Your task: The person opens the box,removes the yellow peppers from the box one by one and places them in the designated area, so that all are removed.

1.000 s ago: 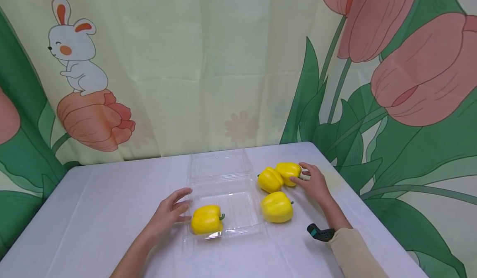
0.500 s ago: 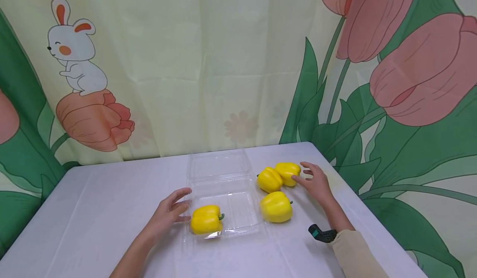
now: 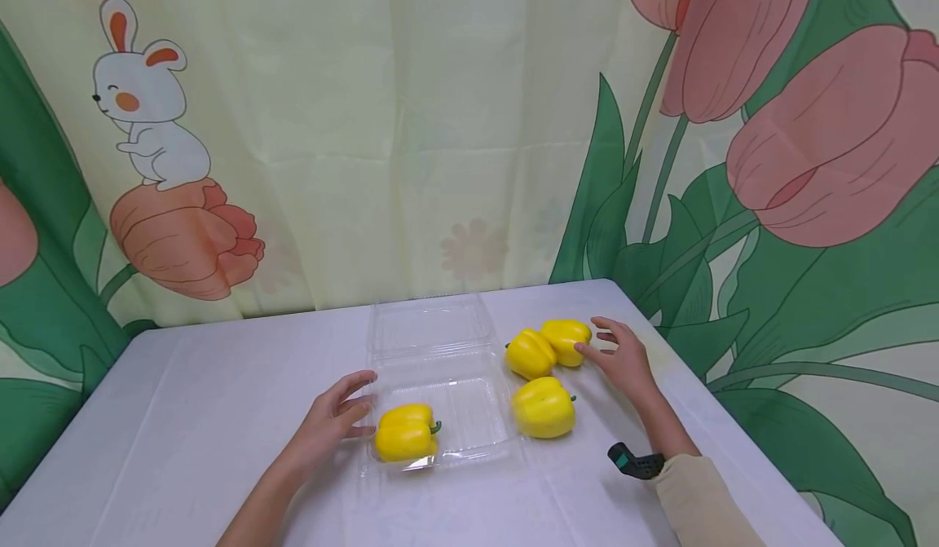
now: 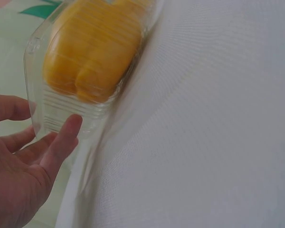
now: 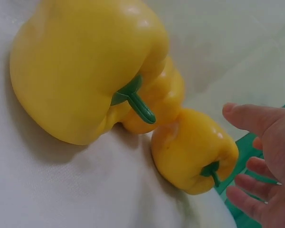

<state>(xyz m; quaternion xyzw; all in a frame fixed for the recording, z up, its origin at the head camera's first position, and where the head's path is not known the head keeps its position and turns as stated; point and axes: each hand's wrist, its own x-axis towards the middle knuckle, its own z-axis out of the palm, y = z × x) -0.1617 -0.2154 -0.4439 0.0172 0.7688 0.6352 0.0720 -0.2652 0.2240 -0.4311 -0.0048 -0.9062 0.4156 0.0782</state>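
Note:
A clear plastic clamshell container (image 3: pixel 473 412) lies with its lid folded back, and a yellow bell pepper (image 3: pixel 406 434) sits in its near left part. My left hand (image 3: pixel 333 416) is at the container's left side, fingers spread and loosely bent; in the left wrist view its fingertips are right at the clear wall. To the right of the container are three more yellow bell peppers: a near one (image 3: pixel 544 408), a middle one (image 3: pixel 531 354) and a far one (image 3: pixel 566 341). Beside the far pepper is my right hand (image 3: pixel 622 359), its fingers and thumb apart with nothing between them.
The clear lid (image 3: pixel 433 324) lies flat toward the back of the white-covered table (image 3: pixel 242 400). Behind the table hangs a curtain (image 3: pixel 330 164) printed with a rabbit and tulips. A black wrist device (image 3: pixel 635 461) is on the right wrist, above a beige sleeve.
My right hand has shifted very slightly to the right, away from the far pepper. The left hand, the container and the peppers stay essentially where they were.

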